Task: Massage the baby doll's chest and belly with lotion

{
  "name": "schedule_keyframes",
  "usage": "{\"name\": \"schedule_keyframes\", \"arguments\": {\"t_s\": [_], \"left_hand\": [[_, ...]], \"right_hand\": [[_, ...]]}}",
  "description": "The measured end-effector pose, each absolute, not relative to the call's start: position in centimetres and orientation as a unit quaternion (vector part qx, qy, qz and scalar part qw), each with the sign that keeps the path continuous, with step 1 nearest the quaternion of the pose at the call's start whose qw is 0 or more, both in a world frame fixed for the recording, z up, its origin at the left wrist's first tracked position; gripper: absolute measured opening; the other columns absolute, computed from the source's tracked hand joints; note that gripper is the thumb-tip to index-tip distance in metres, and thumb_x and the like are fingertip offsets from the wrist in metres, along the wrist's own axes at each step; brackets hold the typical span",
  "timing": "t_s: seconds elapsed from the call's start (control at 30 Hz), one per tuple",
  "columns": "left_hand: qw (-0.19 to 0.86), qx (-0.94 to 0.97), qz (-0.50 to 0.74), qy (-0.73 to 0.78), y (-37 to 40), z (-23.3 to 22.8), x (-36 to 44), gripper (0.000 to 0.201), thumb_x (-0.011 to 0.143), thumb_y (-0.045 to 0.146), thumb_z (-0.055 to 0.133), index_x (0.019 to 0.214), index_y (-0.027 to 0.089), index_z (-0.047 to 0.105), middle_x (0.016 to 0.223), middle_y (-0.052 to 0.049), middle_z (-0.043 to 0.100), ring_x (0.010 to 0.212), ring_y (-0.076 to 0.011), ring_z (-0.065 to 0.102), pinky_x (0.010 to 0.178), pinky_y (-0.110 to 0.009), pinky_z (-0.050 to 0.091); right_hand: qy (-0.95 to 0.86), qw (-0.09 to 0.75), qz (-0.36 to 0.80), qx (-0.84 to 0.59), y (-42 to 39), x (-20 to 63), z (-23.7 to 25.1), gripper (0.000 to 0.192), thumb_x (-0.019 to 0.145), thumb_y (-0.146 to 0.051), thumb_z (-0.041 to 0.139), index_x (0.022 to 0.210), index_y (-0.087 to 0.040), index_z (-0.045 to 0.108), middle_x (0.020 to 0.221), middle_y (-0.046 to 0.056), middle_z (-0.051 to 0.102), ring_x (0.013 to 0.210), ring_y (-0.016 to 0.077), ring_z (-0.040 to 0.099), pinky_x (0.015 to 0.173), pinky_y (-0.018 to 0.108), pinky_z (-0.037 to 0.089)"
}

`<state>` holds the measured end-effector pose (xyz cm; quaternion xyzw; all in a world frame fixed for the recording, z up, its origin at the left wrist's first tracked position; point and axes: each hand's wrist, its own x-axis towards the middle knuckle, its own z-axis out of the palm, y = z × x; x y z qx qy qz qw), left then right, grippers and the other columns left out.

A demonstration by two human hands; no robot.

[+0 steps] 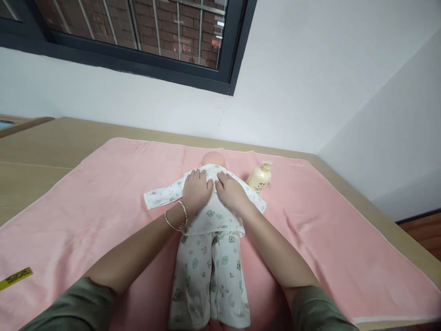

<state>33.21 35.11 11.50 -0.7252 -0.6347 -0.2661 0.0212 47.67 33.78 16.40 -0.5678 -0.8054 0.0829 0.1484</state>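
Observation:
A baby doll (pixel 214 159) lies on a pink towel (pixel 103 193), its head pointing away from me. It wears a white printed top (pixel 161 195) and matching trousers (pixel 210 276). My left hand (pixel 196 189), with two bangles at the wrist, lies flat on the doll's upper body, fingers spread. My right hand (pixel 230 191) rests flat beside it on the same top, fingers together. Neither hand grips anything. The doll's body is hidden under the clothes and my hands.
A cream pump bottle (pixel 260 177) lies on the towel just right of the doll's head. A yellow strip (pixel 15 278) sits at the towel's left edge. The towel covers a wooden table (pixel 37 151) against a white wall, below a dark-framed window (pixel 144 37).

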Motion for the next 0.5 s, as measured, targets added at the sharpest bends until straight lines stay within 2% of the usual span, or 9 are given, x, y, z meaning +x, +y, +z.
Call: {"name": "schedule_keyframes", "arguments": {"t_s": [0.1,0.2,0.37,0.5], "left_hand": [[0.029,-0.728,-0.269,-0.630,34.7,11.6,33.5,0.048,0.098,0.031,0.038,0.134,0.006,0.055,0.137,-0.023,0.060,0.135,-0.0354,0.050,0.113,-0.050,0.039],[0.039,-0.731,-0.267,-0.627,34.3,11.9,33.7,0.045,0.099,0.030,0.036,0.133,0.008,0.055,0.135,-0.022,0.062,0.134,-0.0349,0.051,0.111,-0.051,0.040],[0.038,-0.737,-0.251,-0.626,33.2,12.3,34.2,0.043,0.099,0.027,0.035,0.132,0.006,0.054,0.136,-0.025,0.059,0.134,-0.0367,0.050,0.108,-0.052,0.042],[0.039,-0.744,-0.246,-0.621,33.3,12.7,34.1,0.040,0.099,0.027,0.037,0.127,0.007,0.057,0.129,-0.024,0.063,0.130,-0.0359,0.053,0.107,-0.050,0.043]], "right_hand": [[-0.795,0.147,0.073,-0.585,35.0,47.8,15.2,0.054,0.107,-0.031,0.035,0.152,-0.002,0.041,0.158,0.020,0.038,0.148,0.0324,0.031,0.122,0.043,0.025],[-0.793,0.151,0.075,-0.585,35.2,47.8,14.7,0.056,0.107,-0.032,0.035,0.153,-0.002,0.039,0.158,0.020,0.037,0.149,0.0331,0.030,0.122,0.044,0.023],[-0.789,0.171,0.095,-0.582,35.3,48.0,14.8,0.057,0.105,-0.033,0.039,0.154,-0.005,0.039,0.158,0.017,0.038,0.150,0.0327,0.028,0.122,0.046,0.024],[-0.797,0.167,0.104,-0.570,36.0,48.4,14.8,0.058,0.103,-0.031,0.040,0.155,-0.005,0.037,0.161,0.016,0.033,0.151,0.0334,0.024,0.124,0.048,0.020]]}}
